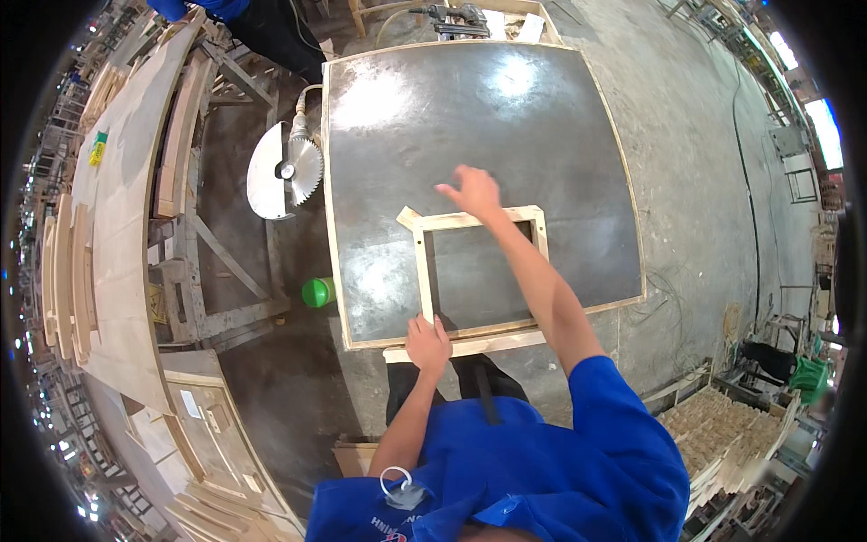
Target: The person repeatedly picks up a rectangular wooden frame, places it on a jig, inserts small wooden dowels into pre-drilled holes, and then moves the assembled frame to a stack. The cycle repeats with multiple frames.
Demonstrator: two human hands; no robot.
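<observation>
A pale wooden frame (422,275) lies on the dark tabletop (379,163), its near rail (497,344) along the table's front edge. Dark holes show near its far corners, and a short angled wood piece (408,217) juts from the far left corner. My left hand (427,343) is closed around the near end of the left side piece. Stretched across the frame, my right forearm hides part of the right side piece. My right hand (473,193) is just beyond the far rail, empty, with thumb and fingers apart and slightly blurred.
Left of the table is a circular saw blade (307,172) with a white guard, and below it a green container (318,292). A nail gun (461,20) lies past the far edge. Another person (271,32) stands at the far left, near a plywood-topped bench (126,244).
</observation>
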